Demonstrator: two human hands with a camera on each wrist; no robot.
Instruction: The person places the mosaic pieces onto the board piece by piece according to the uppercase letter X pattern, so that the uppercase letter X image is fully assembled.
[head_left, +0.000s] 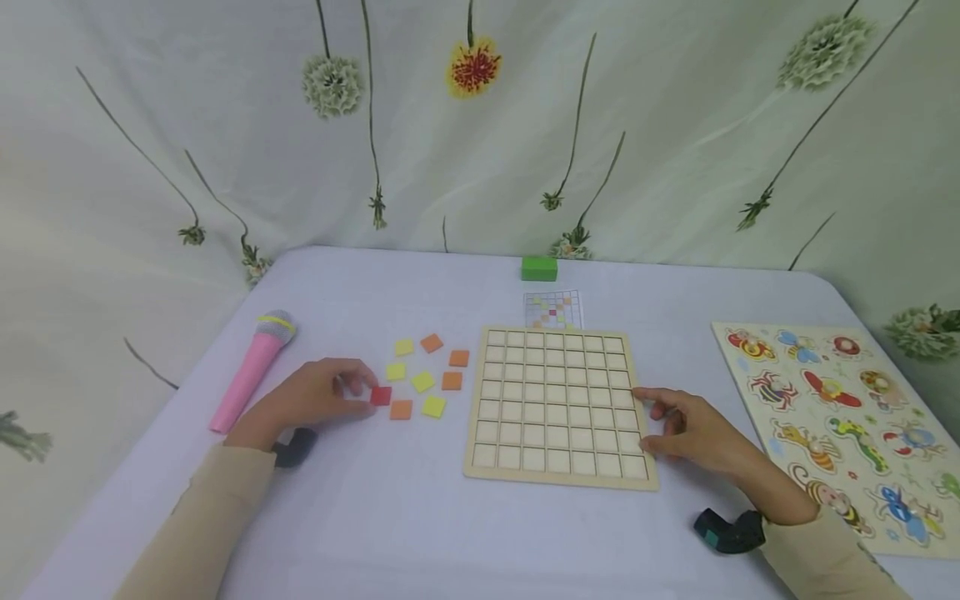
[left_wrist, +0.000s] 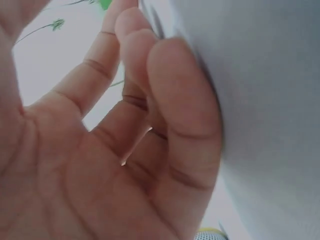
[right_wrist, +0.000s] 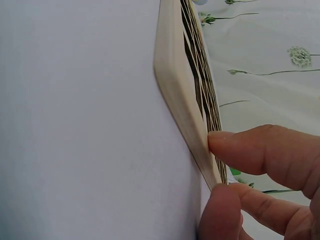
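At the left, my left hand (head_left: 326,392) has its thumb and index fingertip at opposite corners of a small red square tile (head_left: 381,396) on the table, lightly pinching it. In the left wrist view the other fingers (left_wrist: 187,90) curl in close to the tabletop, and the tile is hidden. My right hand (head_left: 693,429) rests beside a wooden grid board (head_left: 562,482), index finger and thumb touching its right edge at two separate spots. Seen from the right wrist, the fingertips press against the board's pale side (right_wrist: 180,107). Yellow tiles (head_left: 423,382) and orange tiles (head_left: 401,409) lie near the red one.
A printed pattern card (head_left: 536,310) lies behind the board, with a green block (head_left: 539,269) farther back. To the left is a pink toy microphone (head_left: 251,375). An insect puzzle board (head_left: 795,400) lies at the right. A patterned cloth (head_left: 675,125) hangs behind the table.
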